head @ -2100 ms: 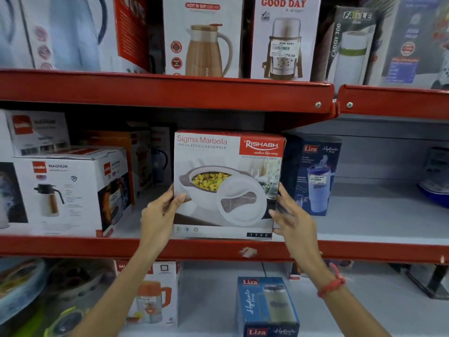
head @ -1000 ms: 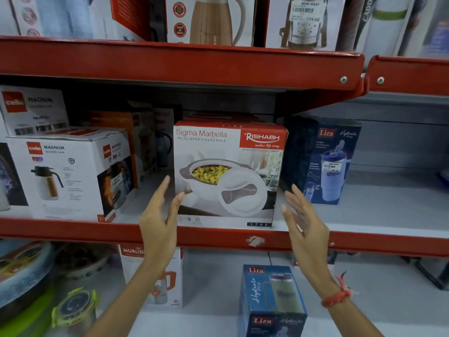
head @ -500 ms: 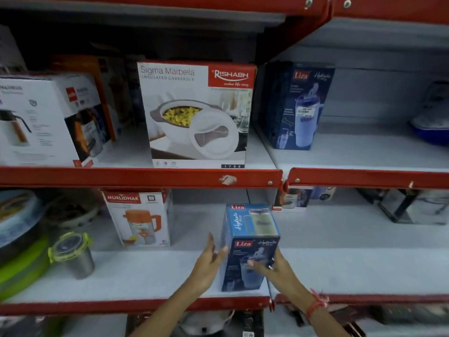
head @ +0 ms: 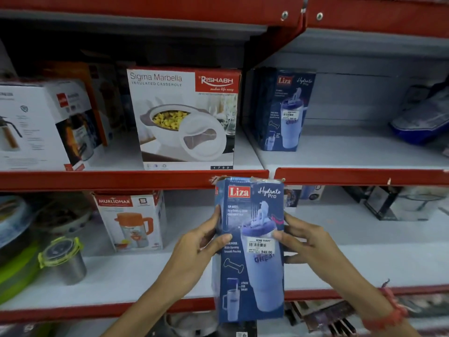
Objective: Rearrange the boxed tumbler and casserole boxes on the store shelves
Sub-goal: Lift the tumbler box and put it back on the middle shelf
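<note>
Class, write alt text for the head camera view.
Both hands, left hand and right hand, hold a blue Liza tumbler box upright before red store shelves. Above sit a Rishabh casserole box and another Liza tumbler box.

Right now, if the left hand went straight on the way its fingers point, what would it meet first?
The left hand points right and already grips the tall blue Liza tumbler box; pushing on, it would only press against that box.
</note>
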